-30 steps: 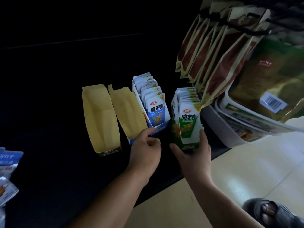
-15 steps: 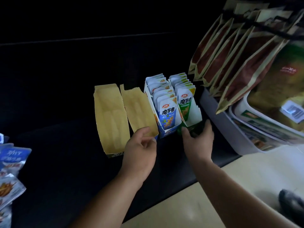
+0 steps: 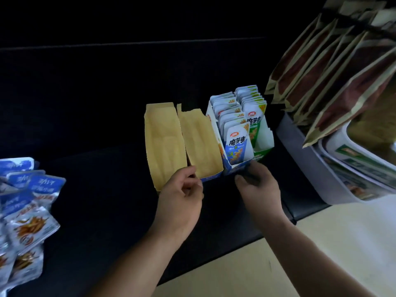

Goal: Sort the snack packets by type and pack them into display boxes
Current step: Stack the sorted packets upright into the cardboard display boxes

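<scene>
Loose blue snack packets [image 3: 27, 206] lie heaped at the left edge of the black counter [image 3: 96, 125]. At mid-counter the first empty box [image 3: 162, 142] stands beside the second empty box [image 3: 199, 140], whose near end the left hand [image 3: 182, 202] pinches. Next come the blue display box [image 3: 235, 166] and the green display box [image 3: 262, 146], both full of upright packets. The right hand [image 3: 259, 189] curls at their fronts; whether it grips is too dark to tell

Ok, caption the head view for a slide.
Left hand at empty boxes, right hand at boxed blue packets beside green packets.
</scene>
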`<state>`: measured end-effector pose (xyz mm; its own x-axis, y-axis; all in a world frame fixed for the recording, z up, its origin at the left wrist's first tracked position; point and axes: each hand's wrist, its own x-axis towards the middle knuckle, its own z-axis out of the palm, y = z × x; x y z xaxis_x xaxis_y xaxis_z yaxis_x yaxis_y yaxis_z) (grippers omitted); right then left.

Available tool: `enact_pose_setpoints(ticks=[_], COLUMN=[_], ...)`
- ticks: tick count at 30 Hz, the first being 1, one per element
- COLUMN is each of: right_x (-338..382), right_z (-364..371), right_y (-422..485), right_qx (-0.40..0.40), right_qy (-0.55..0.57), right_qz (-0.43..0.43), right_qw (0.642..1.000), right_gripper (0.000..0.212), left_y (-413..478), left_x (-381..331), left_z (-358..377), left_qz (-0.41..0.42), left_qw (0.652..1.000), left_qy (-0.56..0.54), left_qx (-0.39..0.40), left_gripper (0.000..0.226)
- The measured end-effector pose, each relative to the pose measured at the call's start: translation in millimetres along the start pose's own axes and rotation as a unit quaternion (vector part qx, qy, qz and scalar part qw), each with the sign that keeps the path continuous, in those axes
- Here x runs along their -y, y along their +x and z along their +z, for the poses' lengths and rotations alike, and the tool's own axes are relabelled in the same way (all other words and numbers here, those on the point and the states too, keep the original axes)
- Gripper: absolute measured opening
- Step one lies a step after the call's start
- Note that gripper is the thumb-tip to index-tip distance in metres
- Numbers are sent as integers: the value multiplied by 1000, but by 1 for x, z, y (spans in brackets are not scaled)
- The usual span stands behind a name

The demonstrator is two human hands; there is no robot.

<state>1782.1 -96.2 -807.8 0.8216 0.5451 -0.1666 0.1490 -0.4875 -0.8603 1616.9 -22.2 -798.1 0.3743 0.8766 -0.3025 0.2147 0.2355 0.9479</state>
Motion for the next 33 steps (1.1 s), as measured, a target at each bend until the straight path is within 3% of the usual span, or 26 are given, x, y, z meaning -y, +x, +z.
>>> enact_pose_setpoints(ticks=[6,11,15,18,20,24,28,33], right_x=[10,20,26,34,40,42,49,65], right_z=[30,48,71,97,110,121,138,157], right_y=[-47,-58,-74,-72,-68,-77,-104,-121], right_qx=[58,95,112,133,123,144,218,234], right_qy=[-42,-12,14,55,80,76,61,28], right_qz=[-87,-40,-36,23,59,40,32,15], right_qw=[994,995,993,989,987,986,973,972], right_gripper=[27,32,22,12,6,8,12,9], left_y=[-5,6,14,22,24,10,-15,-33], left_x=[14,36,38,28,28,39,53,54], left_z=[-50,-86,-90,-88,-90,-120,-165,-204], left_qz=[72,108,33,-52,-57,-39,-61,-92], left_qw=[991,971,988,997,998,997,993,990], left_qy=[91,176,98,9,2,19,31,3], left_qx=[-66,-120,-119,-56,-33,-63,-100,-109], left_gripper=[17,24,26,41,37,23,25,25])
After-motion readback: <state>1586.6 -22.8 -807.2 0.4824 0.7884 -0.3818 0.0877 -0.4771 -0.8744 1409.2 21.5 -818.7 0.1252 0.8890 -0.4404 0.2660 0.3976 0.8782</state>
